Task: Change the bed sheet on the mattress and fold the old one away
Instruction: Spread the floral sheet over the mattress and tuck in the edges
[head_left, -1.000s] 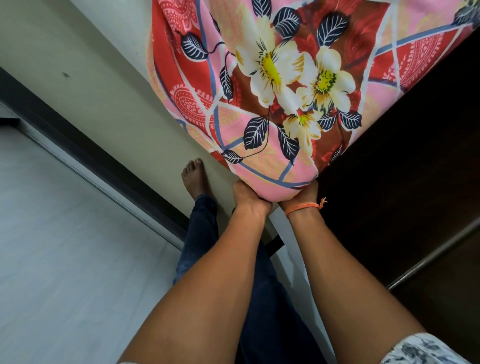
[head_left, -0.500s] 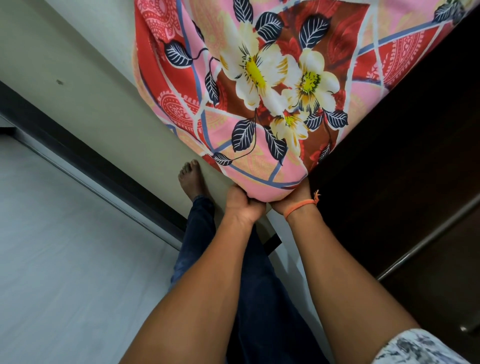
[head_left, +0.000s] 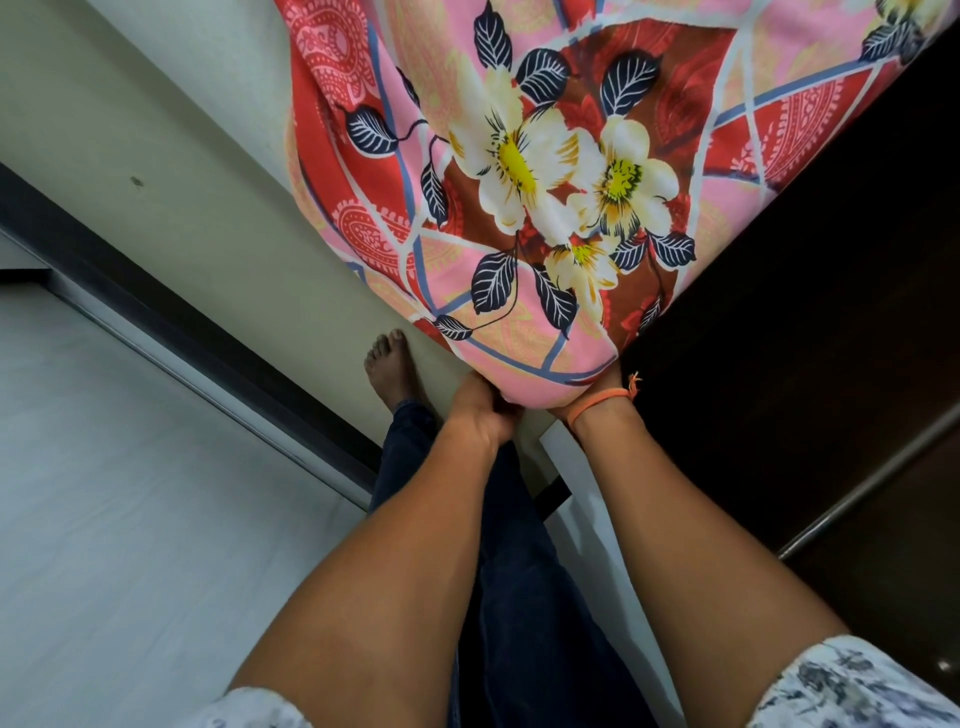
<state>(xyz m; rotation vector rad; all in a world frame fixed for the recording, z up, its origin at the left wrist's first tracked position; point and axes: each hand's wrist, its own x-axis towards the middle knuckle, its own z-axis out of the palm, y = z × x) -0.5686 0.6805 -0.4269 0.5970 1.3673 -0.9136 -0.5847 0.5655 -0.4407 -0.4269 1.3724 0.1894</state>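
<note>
Your left hand (head_left: 480, 410) has its fingers curled under the near corner of the mattress (head_left: 540, 387), pinching the sheet (head_left: 519, 171) there. Your right hand (head_left: 587, 397) is mostly hidden under the same corner; only the wrist with its orange band (head_left: 602, 402) shows, so I can't tell its grip. The sheet is thin, soft cloth, light and likely a bit slick, already pulled fairly smooth over the corner. The mattress is probably heavy but flexible; lift it at the corner only. Hold the sheet at the hem under the corner, not on the flat. Beyond, the sheet covers the whole visible bed top.
</note>
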